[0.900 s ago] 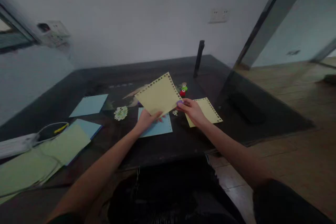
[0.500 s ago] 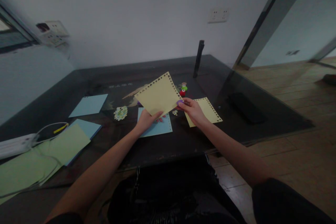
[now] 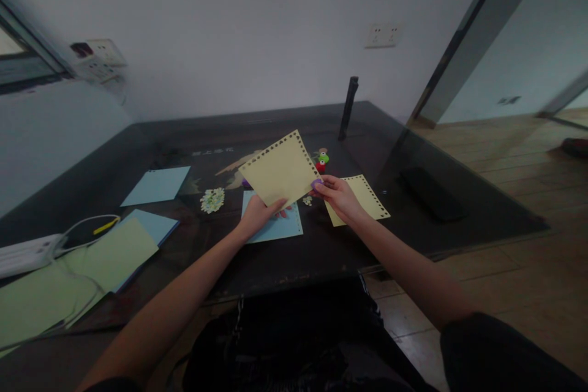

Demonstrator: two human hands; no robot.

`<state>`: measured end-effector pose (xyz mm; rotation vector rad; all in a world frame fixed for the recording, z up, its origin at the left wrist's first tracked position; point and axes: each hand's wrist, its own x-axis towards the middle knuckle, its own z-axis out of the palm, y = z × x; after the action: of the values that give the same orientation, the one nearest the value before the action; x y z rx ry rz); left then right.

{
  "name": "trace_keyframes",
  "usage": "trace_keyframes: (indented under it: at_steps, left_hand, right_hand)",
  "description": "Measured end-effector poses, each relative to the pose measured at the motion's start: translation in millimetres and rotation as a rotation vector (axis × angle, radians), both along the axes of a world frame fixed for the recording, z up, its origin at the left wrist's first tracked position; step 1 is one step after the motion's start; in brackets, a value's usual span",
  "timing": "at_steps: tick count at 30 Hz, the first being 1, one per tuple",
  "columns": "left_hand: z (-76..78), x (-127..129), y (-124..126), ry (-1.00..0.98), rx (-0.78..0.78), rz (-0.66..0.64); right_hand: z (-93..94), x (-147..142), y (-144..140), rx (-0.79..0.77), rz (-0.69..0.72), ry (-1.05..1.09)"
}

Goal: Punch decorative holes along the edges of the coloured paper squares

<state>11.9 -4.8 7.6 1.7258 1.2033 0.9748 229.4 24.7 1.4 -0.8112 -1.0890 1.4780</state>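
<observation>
Left forearm (image 3: 184,294) angled in, right forearm (image 3: 408,260) mirroring it! Left hand (image 3: 257,217) clamps, thumb (image 3: 276,204) on top, fingers (image 3: 283,214) below; right hand (image 3: 339,197), a little higher, pinches with curled fingers (image 3: 329,180).

The raised pale-yellow paper sheet with punched edges (image 3: 283,168) partly hides a light-blue paper sheet (image 3: 275,232). The left edge cuts off pale-green paper sheets (image 3: 34,303) and a long white plastic object (image 3: 25,255). Small pale lettering (image 3: 213,152) is too blurred to read.
</observation>
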Motion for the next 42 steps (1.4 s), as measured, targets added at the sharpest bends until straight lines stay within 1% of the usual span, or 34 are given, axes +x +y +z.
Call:
trace_keyframes:
  at_steps: [8,13,19,27,34,42]
  left_hand:
    - [-4.0,-3.2,2.5,0.044,0.018,0.026]
    - [-2.1,-3.6,3.4,0.021,0.013,0.064]
    - [-0.9,-3.9,4.1,-0.025,0.019,0.072]
    - [-1.9,-11.6,7.4,0.018,0.047,0.109]
    - [5.2,-13.9,6.4,-0.009,0.064,0.143]
    - [4.1,-14.6,6.9,0.006,0.062,0.139]
  right_hand:
    - [-0.6,0.9,1.4,-0.029,0.038,0.001]
    - [2.3,1.4,-1.6,-0.053,0.1,-0.021]
    - [3.0,0.9,-2.8,-0.061,0.116,-0.035]
    - [2.1,4.5,-2.3,-0.085,0.205,-0.097]
    - [1.9,8.1,-0.5,-0.09,0.202,-0.096]
    - [4.8,11.1,0.1,-0.131,0.192,-0.124]
